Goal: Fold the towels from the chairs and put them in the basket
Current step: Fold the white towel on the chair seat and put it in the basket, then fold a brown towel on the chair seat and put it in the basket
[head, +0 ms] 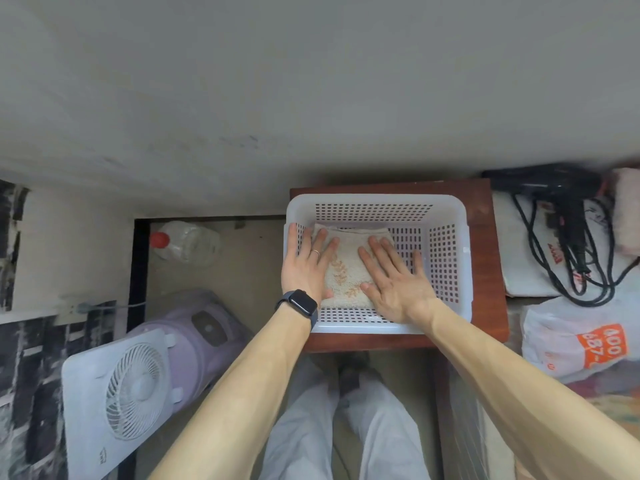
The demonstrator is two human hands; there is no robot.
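Your hands flattened a folded towel [347, 268] in the white basket [450, 216].
Left hand [306, 268] and right hand [394, 285] lay spread, fingers straight, pressing it.

A small reddish-brown wooden table [486, 258] stood against the far wall, and a white perforated basket [374, 211] sat directly on it, covering most of its top. On the floor [256, 258] to its left lay a clear red-capped bottle [188, 242], with a purple appliance [204, 327] and a white fan [128, 389] nearer.
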